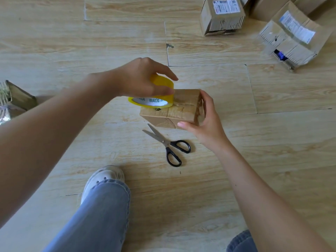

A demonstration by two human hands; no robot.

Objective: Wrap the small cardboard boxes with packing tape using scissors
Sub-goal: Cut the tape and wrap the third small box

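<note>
While left fingers (164, 72) grip the tape roll (162, 83) on the box (183, 110), right fingers (206, 101) clasp its side.

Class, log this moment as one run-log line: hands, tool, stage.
right hand holds small cardboard box | left hand grips yellow tape roll over its top | scissors on floor, blades apart, untouched | stage: taping

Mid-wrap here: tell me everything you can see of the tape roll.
The tape roll is a wide ring of glossy yellow packing tape on a white inner core printed in green, where "MADE IN" can be read. It is tilted, with its open face toward the camera, and its lower edge rests on the left part of the cardboard box top. The left hand holds it from above, fingers curled over the rim. A shiny strip seems to run from it across the box top, but this is unclear.
</note>
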